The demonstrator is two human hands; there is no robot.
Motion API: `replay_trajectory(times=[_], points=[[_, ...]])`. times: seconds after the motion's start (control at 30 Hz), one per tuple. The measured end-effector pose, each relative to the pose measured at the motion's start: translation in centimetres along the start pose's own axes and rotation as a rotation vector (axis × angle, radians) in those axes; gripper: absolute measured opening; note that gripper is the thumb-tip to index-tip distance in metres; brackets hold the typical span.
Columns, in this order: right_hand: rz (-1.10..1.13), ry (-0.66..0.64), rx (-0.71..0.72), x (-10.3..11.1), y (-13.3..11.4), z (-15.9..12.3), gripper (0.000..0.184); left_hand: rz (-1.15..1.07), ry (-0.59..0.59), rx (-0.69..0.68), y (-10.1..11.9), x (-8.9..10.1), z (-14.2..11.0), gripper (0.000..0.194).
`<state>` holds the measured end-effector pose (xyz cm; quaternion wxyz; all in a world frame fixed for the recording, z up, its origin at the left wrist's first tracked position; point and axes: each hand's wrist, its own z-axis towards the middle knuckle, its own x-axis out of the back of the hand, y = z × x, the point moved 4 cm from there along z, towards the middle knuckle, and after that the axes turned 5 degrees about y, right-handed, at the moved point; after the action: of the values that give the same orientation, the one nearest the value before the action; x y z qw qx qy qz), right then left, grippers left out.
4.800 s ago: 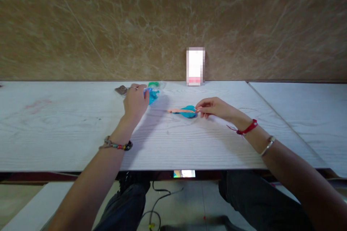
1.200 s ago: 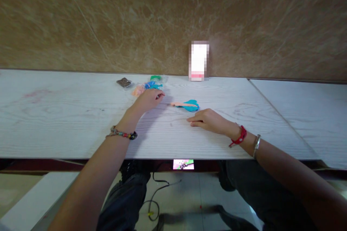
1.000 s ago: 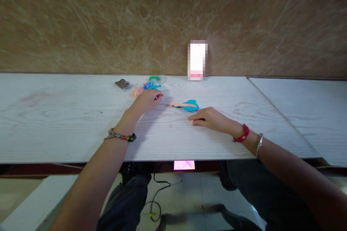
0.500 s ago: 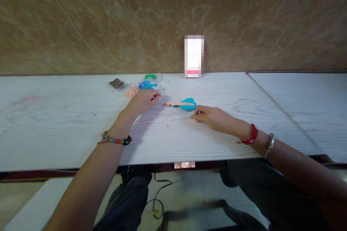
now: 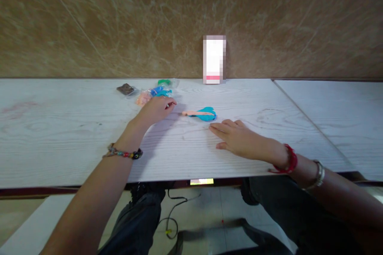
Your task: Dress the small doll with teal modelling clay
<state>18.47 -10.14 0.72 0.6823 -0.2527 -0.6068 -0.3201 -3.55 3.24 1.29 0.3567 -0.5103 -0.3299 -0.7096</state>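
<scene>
The table [image 5: 191,155] is white with grey streaks. The flattened piece [image 5: 208,114] is turquoise with a peach strip [image 5: 193,113]. The wall [image 5: 149,16] is brown, veined in paler tan.

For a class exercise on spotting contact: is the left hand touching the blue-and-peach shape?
Apart. The head view shows a strip of white tabletop between the fingertips of the left hand and the peach end of the blue-and-peach shape.
</scene>
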Motion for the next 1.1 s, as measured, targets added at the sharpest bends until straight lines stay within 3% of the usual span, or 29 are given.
replay_trajectory(times=[0.17, 0.3, 0.5, 0.63, 0.87, 1.03, 1.1], points=[[0.124, -0.106, 0.042, 0.8, 0.4, -1.2, 0.037, -0.027, 0.012, -0.007, 0.1, 0.0, 0.0, 0.034], [0.124, -0.024, -0.034, 1.0, 0.9, -1.2, 0.04, -0.039, 0.022, -0.015, -0.1, 0.0, 0.1, 0.031], [0.237, -0.19, 0.043, 1.1, 1.3, -2.1, 0.039, -0.027, 0.01, 0.001, 0.0, 0.1, 0.1, 0.033], [0.198, -0.027, -0.046, 0.7, 1.7, -1.6, 0.04, -0.023, 0.01, -0.025, 0.2, 0.0, 0.1, 0.033], [0.374, -0.107, 0.074, 1.4, 2.3, -1.6, 0.031, -0.092, 0.013, -0.028, 0.5, 0.2, -0.1, 0.034], [0.281, 0.0, 0.002, 1.5, 2.4, -1.1, 0.03, -0.24, -0.043, -0.047, 1.8, 0.3, -0.3, 0.036], [0.293, -0.017, 0.033, 1.6, 2.2, -1.2, 0.028, -0.259, -0.042, -0.071, 2.0, 0.3, -0.3, 0.038]])
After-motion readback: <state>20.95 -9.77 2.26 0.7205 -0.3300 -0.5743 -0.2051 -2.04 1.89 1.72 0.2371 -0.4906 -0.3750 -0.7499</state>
